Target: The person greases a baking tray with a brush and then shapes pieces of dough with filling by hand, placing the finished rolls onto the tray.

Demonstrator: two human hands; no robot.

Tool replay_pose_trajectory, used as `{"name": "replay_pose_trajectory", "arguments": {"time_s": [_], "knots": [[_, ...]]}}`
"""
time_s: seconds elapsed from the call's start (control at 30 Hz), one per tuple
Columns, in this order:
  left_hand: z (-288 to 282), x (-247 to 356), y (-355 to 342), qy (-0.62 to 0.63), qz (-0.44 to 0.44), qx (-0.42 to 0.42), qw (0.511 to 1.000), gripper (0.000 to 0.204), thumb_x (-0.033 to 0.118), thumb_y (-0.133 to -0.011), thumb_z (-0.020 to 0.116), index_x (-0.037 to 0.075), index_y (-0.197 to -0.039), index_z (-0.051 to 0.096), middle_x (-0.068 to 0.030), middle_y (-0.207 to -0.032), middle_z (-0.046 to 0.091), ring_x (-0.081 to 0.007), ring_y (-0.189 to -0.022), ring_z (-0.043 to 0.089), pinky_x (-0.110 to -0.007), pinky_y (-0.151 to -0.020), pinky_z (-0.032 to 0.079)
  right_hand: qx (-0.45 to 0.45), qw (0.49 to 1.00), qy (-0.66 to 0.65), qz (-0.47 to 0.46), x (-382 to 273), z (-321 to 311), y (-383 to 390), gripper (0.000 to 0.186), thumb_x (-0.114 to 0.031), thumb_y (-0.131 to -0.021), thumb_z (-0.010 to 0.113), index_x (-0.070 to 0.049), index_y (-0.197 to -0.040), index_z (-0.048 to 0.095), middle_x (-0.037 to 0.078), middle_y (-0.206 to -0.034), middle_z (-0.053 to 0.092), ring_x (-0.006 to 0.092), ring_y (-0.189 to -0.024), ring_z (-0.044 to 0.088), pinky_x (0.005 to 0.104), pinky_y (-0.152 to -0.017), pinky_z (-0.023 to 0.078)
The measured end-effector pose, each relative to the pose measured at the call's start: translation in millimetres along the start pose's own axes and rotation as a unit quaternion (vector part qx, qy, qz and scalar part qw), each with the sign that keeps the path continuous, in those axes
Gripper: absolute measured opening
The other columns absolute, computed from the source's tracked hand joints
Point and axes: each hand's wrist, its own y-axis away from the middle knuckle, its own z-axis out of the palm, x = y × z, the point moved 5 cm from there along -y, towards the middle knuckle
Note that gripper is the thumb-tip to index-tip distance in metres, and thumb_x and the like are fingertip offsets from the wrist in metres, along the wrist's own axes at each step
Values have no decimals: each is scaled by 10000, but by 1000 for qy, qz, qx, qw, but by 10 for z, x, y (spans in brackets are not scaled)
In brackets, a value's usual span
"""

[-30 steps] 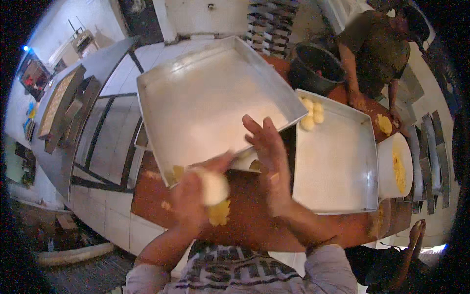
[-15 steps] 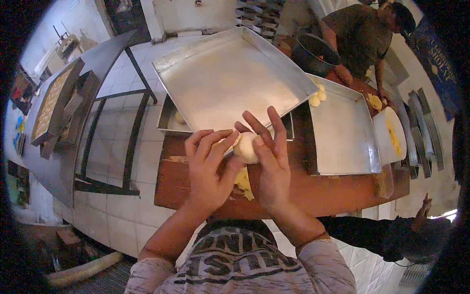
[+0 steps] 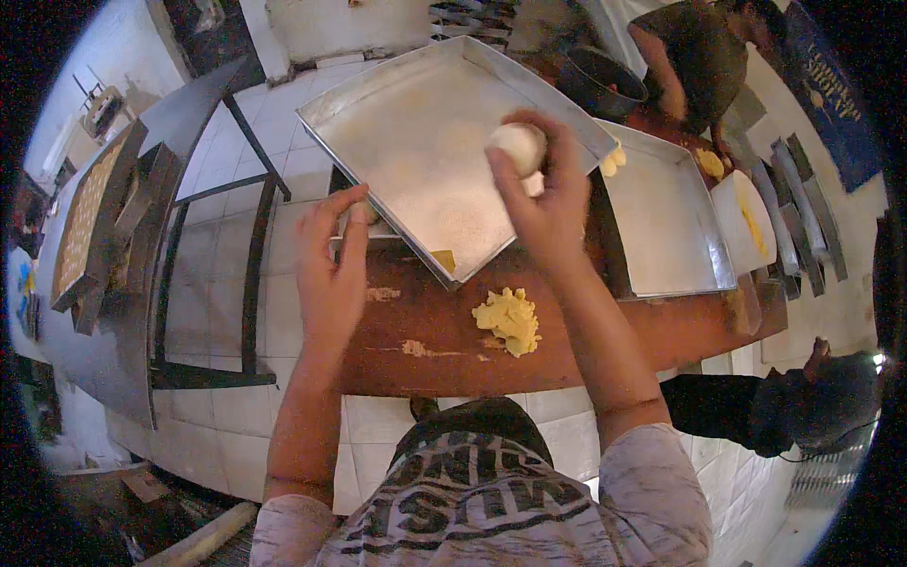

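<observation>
White ball [image 3: 517, 149] (held) above metal tray [image 3: 406, 142]

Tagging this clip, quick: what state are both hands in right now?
Left hand: open, nothing seen in it, near the large tray.
Right hand: closed around a pale ball, over that tray.

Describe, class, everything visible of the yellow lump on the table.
The yellow lump is an irregular mass with a bumpy, ragged surface; it looks soft and dough-like. It lies on the reddish-brown table, on the near side of the large metal tray and apart from it. Neither the left hand nor the right hand touches it. Its exact material cannot be told.
</observation>
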Motion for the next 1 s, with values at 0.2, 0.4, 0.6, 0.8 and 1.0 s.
{"name": "replay_pose_trajectory", "arguments": {"time_s": [0.2,0.4,0.6,0.8,1.0], "knots": [[379,-136,-34,-155,119,-183,963,302,121,-859,495,25,-1138,559,-181,-1101,594,-327,-1093,528,-423,-949,391,-137,966,213,-48,234,116,7,315,-174,-889,537,-55,-1181,551,137,-1140,581,198,-934,590,306,-811,467],[1246,-310,8,-370,198,-380,824,508,151,-819,454,-35,-1288,389,-224,-1351,382,-368,-1259,368,-484,-1043,292,-140,984,113,3,258,-811,230,219,-85,-864,568,-33,-1071,619,127,-1052,625,188,-900,611,298,-718,497],[1512,-464,105,-462,145,-455,747,574,179,-824,433,-26,-1346,309,-229,-1417,281,-359,-1298,316,-478,-1072,248,44,978,152,140,1743,-2120,455,152,-117,-808,614,-37,-928,664,151,-842,637,301,-784,617,362,-717,499],[1560,-125,136,-408,169,-359,822,633,91,-813,479,21,-1395,240,-209,-1473,147,-424,-1349,139,-480,-1090,198,-8,913,389,123,3324,-2486,89,264,-152,-785,647,-59,-1032,654,152,-896,635,286,-777,619,371,-748,493],[1626,74,20,-395,200,-290,848,665,68,-812,513,98,-1417,239,-188,-1493,82,-430,-1364,20,-509,-1089,165,-104,891,403,181,3595,-2051,-243,380,-144,-723,671,-83,-1095,620,171,-996,596,330,-912,580,394,-829,464]]}}
